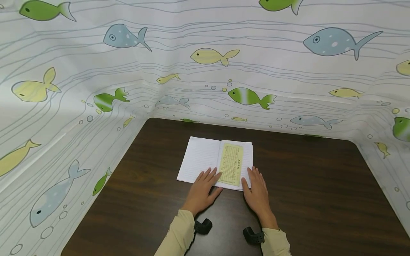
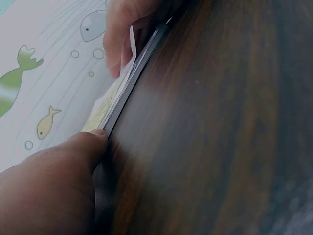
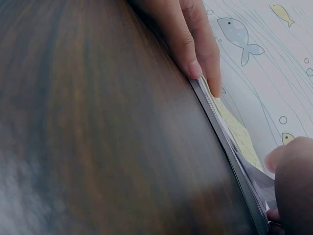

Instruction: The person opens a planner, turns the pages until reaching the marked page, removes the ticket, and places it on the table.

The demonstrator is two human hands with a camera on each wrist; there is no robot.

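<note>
On the table lies an open ruled notebook point(image 1: 201, 156), its right page bearing a yellow printed slip point(image 1: 231, 163). My left hand point(image 1: 201, 192) rests over the notebook's near edge beside the centre fold, fingers straight on the paper. Its thumb point(image 2: 83, 149) touches the notebook's edge in the left wrist view. At the near right corner, my right hand point(image 1: 256, 193) pinches a page edge between thumb and fingers. That lifted page point(image 2: 132, 44) stands up from the stack in the left wrist view. The right fingertips are partly hidden in the right wrist view.
A dark wooden table point(image 1: 320, 185) carries the notebook. White fish-print sheeting point(image 1: 275, 71) rises along its back and sides. Each wrist wears a black camera mount, one at the left wrist point(image 1: 203, 226) and one at the right point(image 1: 253, 235).
</note>
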